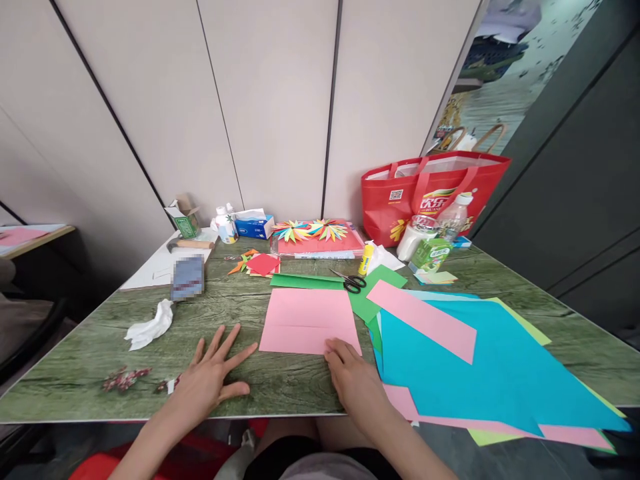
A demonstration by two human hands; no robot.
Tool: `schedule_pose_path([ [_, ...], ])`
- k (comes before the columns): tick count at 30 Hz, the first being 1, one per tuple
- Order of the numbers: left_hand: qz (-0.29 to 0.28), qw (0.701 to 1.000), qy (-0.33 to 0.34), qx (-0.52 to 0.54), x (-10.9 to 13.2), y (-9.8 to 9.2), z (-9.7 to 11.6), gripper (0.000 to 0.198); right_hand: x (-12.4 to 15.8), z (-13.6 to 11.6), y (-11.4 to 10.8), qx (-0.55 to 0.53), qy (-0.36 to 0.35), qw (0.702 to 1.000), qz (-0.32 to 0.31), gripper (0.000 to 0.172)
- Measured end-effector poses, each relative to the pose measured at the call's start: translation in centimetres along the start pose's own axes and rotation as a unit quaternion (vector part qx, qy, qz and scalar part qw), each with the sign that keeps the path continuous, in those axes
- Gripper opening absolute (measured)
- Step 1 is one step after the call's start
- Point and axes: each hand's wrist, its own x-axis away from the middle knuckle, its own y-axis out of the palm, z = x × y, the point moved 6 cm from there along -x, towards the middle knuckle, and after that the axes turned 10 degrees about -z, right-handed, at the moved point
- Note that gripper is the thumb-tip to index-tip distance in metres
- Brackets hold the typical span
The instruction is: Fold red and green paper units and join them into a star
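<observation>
A pink sheet of paper (307, 310) lies in front of me, a crease running across its lower part. My right hand (353, 370) is closed at the sheet's near edge, right of its middle, with fingertips together on the paper. To the left, my left hand (213, 373) rests open on the table, fingers spread, the index tip close to the sheet's lower left corner. Just beyond the sheet lie a folded green paper strip (307, 281) and black-handled scissors (354, 283). A pink paper strip (425, 320) lies across large blue paper (465, 360) on the right.
Along the back stand a red bag (380, 207), a yellow glue stick (366, 259), a clear bottle (454, 217) and a blue tissue box (254, 227). Folded paper flowers (310, 231) lie there too. A hammer (193, 245) and crumpled tissue (150, 327) are left.
</observation>
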Motion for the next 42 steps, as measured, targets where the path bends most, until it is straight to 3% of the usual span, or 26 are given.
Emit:
schedule_pose_path([
  [4, 0.056, 0.997, 0.013, -0.050, -0.3, -0.4, 0.7, 0.062, -0.2, 0.1, -0.5, 0.002, 0.014, 1.000, -0.008, 0.027],
  [8, 0.154, 0.985, 0.035, -0.062, -0.6, -1.3, 2.8, 0.039, -0.4, -0.2, -0.4, 0.037, 0.006, 0.999, 0.013, 0.029],
  [11, 0.182, 0.980, 0.057, -0.059, -1.0, -1.9, 4.3, 0.029, -0.3, -0.6, -0.2, 0.049, -0.005, 0.998, 0.031, 0.026],
  [15, 0.119, 0.980, 0.144, -0.072, -2.0, -2.4, 6.6, 0.034, 0.0, -2.2, -0.1, 0.000, -0.026, 0.999, 0.026, 0.019],
  [18, 0.076, 0.981, 0.171, -0.055, -2.7, -2.6, 7.5, 0.031, 0.5, -3.9, -0.5, -0.045, -0.044, 0.998, 0.000, 0.020],
  [24, 0.128, 0.985, 0.112, -0.015, -2.6, -2.7, 6.8, 0.022, 1.1, -6.0, -1.6, -0.172, -0.130, 0.975, -0.052, 0.026],
  [28, 0.132, 0.986, 0.101, -0.007, -2.5, -2.3, 6.7, 0.024, 0.2, -4.4, -1.2, -0.074, -0.036, 0.995, -0.054, 0.029],
  [31, 0.126, 0.986, 0.103, -0.016, -3.0, -1.9, 6.6, 0.022, -0.1, -4.1, -0.8, -0.032, 0.004, 0.990, -0.134, 0.036],
  [34, 0.091, 0.992, 0.087, -0.026, -4.0, -1.3, 6.3, 0.029, 0.3, -5.7, -1.6, -0.103, -0.079, 0.970, -0.205, 0.038],
  [37, 0.063, 0.996, 0.057, -0.024, -4.9, -1.7, 6.2, 0.034, 0.7, -6.9, -2.6, -0.160, -0.161, 0.955, -0.191, 0.033],
  [40, 0.059, 0.997, 0.050, -0.007, -5.6, -2.6, 6.4, 0.029, 0.5, -6.4, -2.2, -0.121, -0.152, 0.969, -0.153, 0.027],
  [42, 0.054, 0.995, 0.085, 0.016, -6.1, -2.8, 6.8, 0.026, 0.3, -6.1, -1.4, -0.081, -0.135, 0.976, -0.151, 0.037],
])
